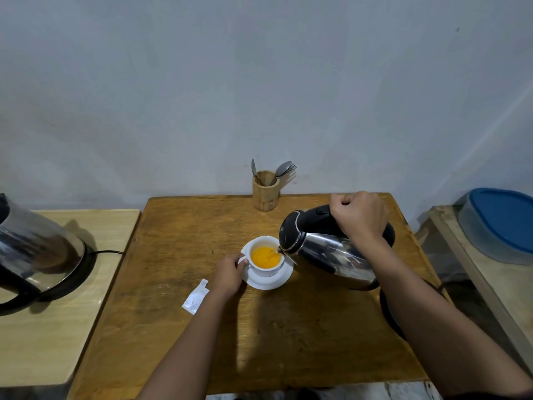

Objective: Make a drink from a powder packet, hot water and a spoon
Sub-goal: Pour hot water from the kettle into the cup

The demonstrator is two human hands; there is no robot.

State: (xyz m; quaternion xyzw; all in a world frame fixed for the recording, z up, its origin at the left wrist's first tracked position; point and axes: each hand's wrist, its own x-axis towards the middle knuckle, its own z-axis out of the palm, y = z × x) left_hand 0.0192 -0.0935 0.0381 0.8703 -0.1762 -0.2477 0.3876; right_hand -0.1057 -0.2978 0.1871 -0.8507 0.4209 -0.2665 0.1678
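Note:
A white cup (pixel 266 269) holding orange liquid stands on a white saucer (pixel 278 281) in the middle of the brown wooden table (pixel 184 232). My left hand (pixel 229 271) grips the cup's handle. My right hand (pixel 359 216) is closed around the black handle of a steel kettle (pixel 323 249), tilted with its spout over the cup's right rim. A torn white powder packet (pixel 196 296) lies flat on the table left of my left wrist. Spoons (pixel 281 169) stick out of a wooden holder (pixel 265 190) at the table's far edge.
A second steel kettle (pixel 31 249) sits on its base on a pale side table (pixel 95 284) to the left, cord trailing right. A round black kettle base (pixel 389 310) lies under my right forearm. A blue-lidded container (pixel 501 223) rests on a bench at right.

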